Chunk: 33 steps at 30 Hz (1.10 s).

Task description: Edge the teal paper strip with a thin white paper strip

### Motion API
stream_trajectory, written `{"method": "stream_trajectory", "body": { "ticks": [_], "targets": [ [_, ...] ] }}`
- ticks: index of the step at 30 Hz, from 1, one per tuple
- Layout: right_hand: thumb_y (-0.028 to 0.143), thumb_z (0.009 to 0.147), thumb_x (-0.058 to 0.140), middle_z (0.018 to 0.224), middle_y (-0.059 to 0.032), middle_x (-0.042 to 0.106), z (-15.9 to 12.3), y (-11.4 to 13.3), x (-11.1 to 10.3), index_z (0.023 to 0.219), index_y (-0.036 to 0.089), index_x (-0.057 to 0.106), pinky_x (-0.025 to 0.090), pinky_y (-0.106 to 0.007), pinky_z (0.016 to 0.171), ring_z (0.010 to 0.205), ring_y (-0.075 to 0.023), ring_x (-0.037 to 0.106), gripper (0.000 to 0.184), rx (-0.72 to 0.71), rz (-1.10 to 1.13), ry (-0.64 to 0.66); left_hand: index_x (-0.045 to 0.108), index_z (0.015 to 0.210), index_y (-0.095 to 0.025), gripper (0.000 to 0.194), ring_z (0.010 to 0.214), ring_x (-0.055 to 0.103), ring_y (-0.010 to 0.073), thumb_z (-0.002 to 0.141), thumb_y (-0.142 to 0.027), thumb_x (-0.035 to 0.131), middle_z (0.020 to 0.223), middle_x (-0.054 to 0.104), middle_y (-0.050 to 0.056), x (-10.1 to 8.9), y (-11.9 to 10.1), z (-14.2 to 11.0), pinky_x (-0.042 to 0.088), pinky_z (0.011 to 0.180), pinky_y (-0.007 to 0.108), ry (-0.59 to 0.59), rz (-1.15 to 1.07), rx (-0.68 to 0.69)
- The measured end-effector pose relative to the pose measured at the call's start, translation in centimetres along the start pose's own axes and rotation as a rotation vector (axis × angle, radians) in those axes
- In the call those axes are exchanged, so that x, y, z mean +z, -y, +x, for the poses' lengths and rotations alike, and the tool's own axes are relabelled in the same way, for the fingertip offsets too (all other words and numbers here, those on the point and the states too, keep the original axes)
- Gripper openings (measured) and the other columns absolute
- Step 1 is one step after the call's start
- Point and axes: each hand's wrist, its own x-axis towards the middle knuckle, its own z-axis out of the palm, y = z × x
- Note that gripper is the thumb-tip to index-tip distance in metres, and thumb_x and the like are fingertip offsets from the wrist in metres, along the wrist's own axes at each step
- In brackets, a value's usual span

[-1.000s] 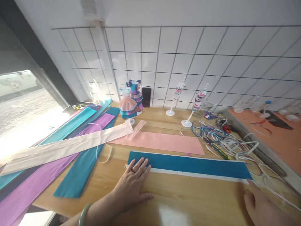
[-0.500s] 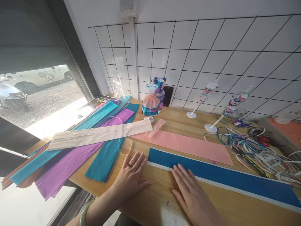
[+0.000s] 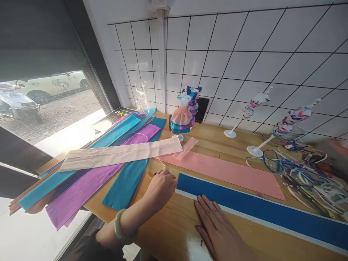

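A long blue crepe paper strip with a white band along its near edge stretches across the table to the right. At its left end my left hand is closed, fingertips pinched at the strip's edge; the exact grip is partly hidden by the fingers. Flat on the wood, with fingers stretched out, my right hand touches the strip's near white edge. A thin white cord loops just beyond my left hand. Behind the blue piece lies a pink strip, with a short pale pink piece across its left end.
Overlapping purple, teal and cream strips cover the left side. Small dressed forms stand at the back, and two tilted dress forms farther right. Tangled cords and a yellow-handled tool lie at right.
My left hand has gone from lying flat to curled fingers at the blue strip's left end. My right hand stays flat by the near edge. The view has shifted slightly.
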Motion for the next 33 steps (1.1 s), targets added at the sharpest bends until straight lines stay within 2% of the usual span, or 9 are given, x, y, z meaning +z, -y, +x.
{"method": "stream_trajectory", "body": {
  "ticks": [4,8,12,15,19,22,24,28,33],
  "targets": [
    [0.039,0.088,0.045,0.134,-0.0101,0.045,-0.1,-0.1,0.0,0.131,0.011,0.042,0.051,-0.039,0.087,0.119,-0.0253,0.048,0.051,-0.003,0.018,-0.004,0.063,0.075,-0.019,0.013,0.084,0.056,0.0184,0.08,-0.027,0.053,0.081,0.061,0.004,1.0,-0.3,1.6,0.041,0.077,0.031,0.031,-0.043,-0.051],
    [0.038,0.088,0.045,0.133,-0.01,0.046,0.0,-0.2,-0.5,0.13,0.011,0.044,0.052,-0.04,0.087,0.118,-0.0253,0.048,0.05,-0.008,0.024,-0.004,0.062,0.072,-0.02,0.007,0.083,0.057,0.0175,0.075,-0.022,0.057,0.081,0.063,0.002,1.7,-0.1,1.9,0.041,0.077,0.029,0.012,-0.134,-0.06],
    [0.036,0.087,0.045,0.131,-0.0082,0.049,0.4,-0.3,-1.1,0.127,0.013,0.047,0.052,-0.039,0.086,0.117,-0.0247,0.05,0.046,0.009,0.037,-0.009,0.06,0.072,-0.02,0.008,0.069,0.057,0.014,0.075,-0.024,0.054,0.07,0.062,-0.001,1.2,0.3,1.7,0.042,0.063,0.024,0.081,-0.296,-0.029],
    [0.035,0.087,0.045,0.128,-0.0083,0.052,0.8,-0.4,-1.2,0.124,0.013,0.051,0.054,-0.038,0.083,0.113,-0.025,0.053,0.044,-0.006,0.019,-0.022,0.057,0.077,-0.02,0.007,0.067,0.055,0.0129,0.074,-0.024,0.053,0.071,0.06,-0.003,0.6,0.5,1.5,0.041,0.061,0.023,0.129,-0.348,-0.021],
    [0.036,0.087,0.045,0.126,-0.0075,0.054,1.0,-0.5,-1.2,0.121,0.014,0.054,0.054,-0.037,0.083,0.111,-0.0245,0.055,0.042,-0.003,0.018,-0.032,0.052,0.091,-0.021,0.028,0.072,0.055,0.0137,0.064,-0.014,0.056,0.075,0.06,-0.004,0.3,0.3,1.5,0.042,0.064,0.024,0.157,-0.301,-0.02],
    [0.034,0.086,0.047,0.125,-0.0082,0.055,0.9,-0.4,-1.2,0.121,0.013,0.053,0.054,-0.038,0.083,0.111,-0.025,0.055,0.042,0.002,0.039,-0.051,0.05,0.099,-0.021,0.038,0.078,0.055,0.0148,0.063,-0.009,0.055,0.081,0.063,-0.003,0.1,0.2,1.5,0.042,0.068,0.025,0.202,-0.258,-0.019],
    [0.034,0.086,0.048,0.124,-0.0087,0.056,0.8,-0.3,-1.1,0.121,0.012,0.053,0.054,-0.038,0.083,0.11,-0.0255,0.056,0.042,0.006,0.054,-0.064,0.052,0.097,-0.021,0.033,0.08,0.056,0.0153,0.066,-0.011,0.055,0.082,0.063,-0.002,-0.1,0.1,1.6,0.042,0.069,0.025,0.226,-0.215,-0.012],
    [0.035,0.086,0.049,0.124,-0.0081,0.056,0.8,-0.3,-1.0,0.122,0.014,0.053,0.053,-0.036,0.085,0.11,-0.0248,0.055,0.042,0.018,0.098,-0.08,0.054,0.071,-0.02,0.003,0.078,0.056,0.0166,0.071,-0.02,0.057,0.076,0.061,-0.001,-0.8,-0.3,1.7,0.04,0.069,0.026,0.282,-0.069,0.036],
    [0.035,0.085,0.052,0.125,-0.0079,0.056,0.8,-0.4,-1.1,0.123,0.015,0.053,0.05,-0.034,0.089,0.112,-0.0242,0.054,0.043,0.027,0.13,-0.076,0.056,0.068,-0.019,0.008,0.079,0.056,0.0174,0.074,-0.023,0.056,0.075,0.061,0.001,-1.4,-0.5,1.9,0.04,0.071,0.027,0.33,-0.018,0.041]
  ]
}}
